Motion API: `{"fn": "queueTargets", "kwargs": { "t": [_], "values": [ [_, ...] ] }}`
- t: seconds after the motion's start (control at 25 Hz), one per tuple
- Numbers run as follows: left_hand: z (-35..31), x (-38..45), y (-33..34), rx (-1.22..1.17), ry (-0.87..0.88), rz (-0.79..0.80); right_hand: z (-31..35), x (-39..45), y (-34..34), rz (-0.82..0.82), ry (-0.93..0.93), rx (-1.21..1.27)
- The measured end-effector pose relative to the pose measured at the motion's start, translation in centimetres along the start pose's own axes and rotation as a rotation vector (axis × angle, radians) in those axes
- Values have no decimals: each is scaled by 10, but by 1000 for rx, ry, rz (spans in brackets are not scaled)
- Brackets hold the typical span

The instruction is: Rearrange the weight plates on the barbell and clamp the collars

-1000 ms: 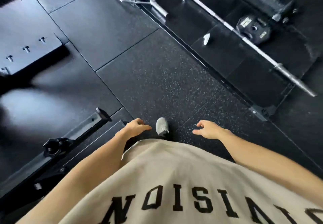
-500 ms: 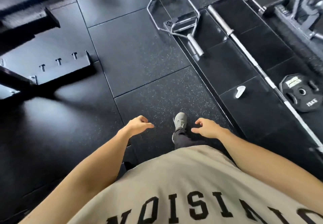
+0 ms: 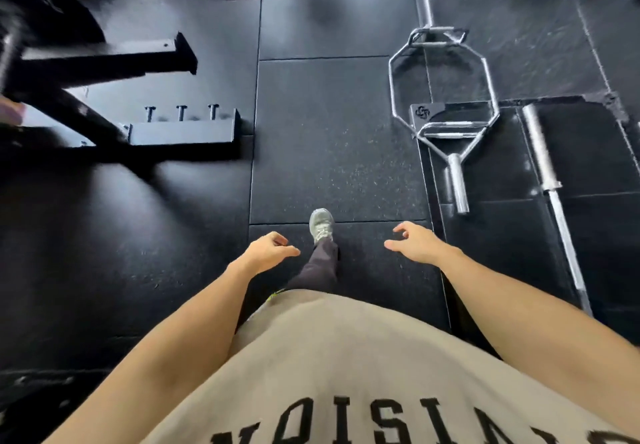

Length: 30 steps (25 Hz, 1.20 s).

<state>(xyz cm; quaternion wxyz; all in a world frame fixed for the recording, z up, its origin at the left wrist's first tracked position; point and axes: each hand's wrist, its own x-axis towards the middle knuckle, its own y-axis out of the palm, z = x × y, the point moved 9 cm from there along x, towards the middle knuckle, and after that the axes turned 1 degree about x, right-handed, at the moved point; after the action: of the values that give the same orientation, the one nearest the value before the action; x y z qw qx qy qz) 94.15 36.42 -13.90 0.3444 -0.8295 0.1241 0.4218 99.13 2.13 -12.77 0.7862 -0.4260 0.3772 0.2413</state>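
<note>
A silver barbell lies on the black platform at the right, its bare sleeve pointing away from me. No plate or collar shows on it in this view. A large black weight plate sits on a rack at the upper left, blurred. My left hand and my right hand hang in front of my waist, both empty with loosely curled fingers apart. They are well clear of the barbell. One grey shoe steps forward between them.
A chrome hex trap bar lies on the floor left of the barbell. A black rack base with three upright pegs stands at the left. The raised platform edge runs beside my right hand. Black rubber tiles stretch ahead.
I have walked forward and turned left. The 15 kg plate and white collar by the barbell have left the view. The trap bar and rack base are now closer.
</note>
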Motion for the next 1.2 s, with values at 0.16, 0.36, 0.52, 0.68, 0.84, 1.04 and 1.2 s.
{"fn": "queueTargets", "kwargs": {
  "t": [0.16, 0.36, 0.52, 0.68, 0.84, 1.04, 1.2],
  "values": [
    [-56, 94, -71, -42, -5, -8, 74, 95, -73, 44, -17, -48],
    [-157, 189, -197, -27, 20, -9, 183, 182, -202, -15, -66, -28],
    [-229, 261, -281, -14, 41, -32, 253, 253, -284, -22, -84, -40],
    [-286, 341, -346, -34, 33, -50, 304, 340, -351, 30, -77, -118],
    [-336, 412, -425, -104, -35, -101, 381, 436, -452, 67, -84, -163],
    [-387, 473, -524, -222, -87, -221, 511, 526, -557, 70, -202, -248],
    [-409, 540, -601, -277, -132, -238, 612, 602, -603, 98, -253, -323]
  ]
}}
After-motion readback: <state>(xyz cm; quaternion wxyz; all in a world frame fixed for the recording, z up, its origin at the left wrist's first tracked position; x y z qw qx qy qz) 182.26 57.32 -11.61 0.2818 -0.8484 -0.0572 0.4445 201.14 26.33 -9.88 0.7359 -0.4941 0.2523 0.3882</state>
